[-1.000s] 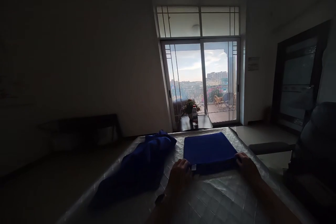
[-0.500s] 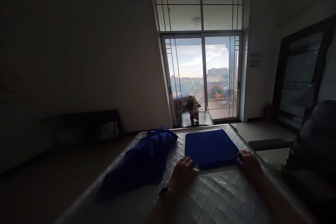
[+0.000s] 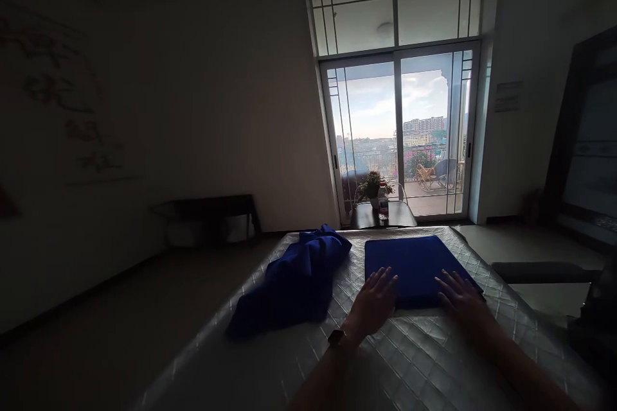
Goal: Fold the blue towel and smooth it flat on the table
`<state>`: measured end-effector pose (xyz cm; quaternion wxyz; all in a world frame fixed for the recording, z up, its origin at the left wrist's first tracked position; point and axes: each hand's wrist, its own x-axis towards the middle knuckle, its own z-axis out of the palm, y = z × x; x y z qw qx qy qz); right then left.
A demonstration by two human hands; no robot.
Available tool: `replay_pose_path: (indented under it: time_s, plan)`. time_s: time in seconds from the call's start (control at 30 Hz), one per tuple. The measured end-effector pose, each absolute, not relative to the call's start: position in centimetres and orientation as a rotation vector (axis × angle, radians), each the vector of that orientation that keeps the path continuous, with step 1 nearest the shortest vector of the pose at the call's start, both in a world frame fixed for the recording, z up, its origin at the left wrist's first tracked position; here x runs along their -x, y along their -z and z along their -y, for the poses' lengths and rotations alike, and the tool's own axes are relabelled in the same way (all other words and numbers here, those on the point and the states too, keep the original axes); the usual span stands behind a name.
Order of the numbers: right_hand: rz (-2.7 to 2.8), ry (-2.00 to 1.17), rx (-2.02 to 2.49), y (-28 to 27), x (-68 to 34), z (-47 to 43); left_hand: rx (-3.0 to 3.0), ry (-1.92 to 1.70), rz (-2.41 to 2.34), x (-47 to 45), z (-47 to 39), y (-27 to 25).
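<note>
A folded blue cloth (image 3: 414, 260) lies flat in a neat, roughly four-sided shape on a quilted, silvery surface (image 3: 409, 366). My left hand (image 3: 375, 302), with a dark watch on its wrist, rests at the cloth's near left corner, fingers stretched out. Over the near right part, my right hand (image 3: 463, 302) is spread with its fingers apart; its edge is slightly blurred. Neither hand grips anything. To the left of the folded piece is a crumpled heap of blue cloth (image 3: 299, 282), which no hand touches.
Beyond the far edge stands a small dark table (image 3: 400, 213) with a potted plant (image 3: 371, 186) and a red-capped bottle (image 3: 383, 202). Sliding glass doors (image 3: 398, 135) are behind it. A dark bench-like piece (image 3: 212, 212) stands by the left wall, and a grey armrest (image 3: 537, 271) is at right.
Both hands have let go of the folded cloth's near edge and now lie flat on it with fingers extended. The view has turned left, so everything appears further right.
</note>
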<state>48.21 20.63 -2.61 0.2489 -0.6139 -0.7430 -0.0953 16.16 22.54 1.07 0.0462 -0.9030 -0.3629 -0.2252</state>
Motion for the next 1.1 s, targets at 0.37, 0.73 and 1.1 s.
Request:
replay_pose_path:
  time_s: [0.37,0.73,1.1]
  plan:
    - [2.108,0.097,1.721,5.4,-49.9,-21.7,2.888,0.522,1.557,-11.4,-23.4,-6.0]
    - [2.037,0.130,1.675,5.8,-50.0,-22.0,1.801,1.150,2.181,0.4,-24.7,-8.7]
    - [2.030,0.136,1.686,5.9,-49.8,-22.0,1.327,2.361,1.314,0.9,-20.3,-18.2]
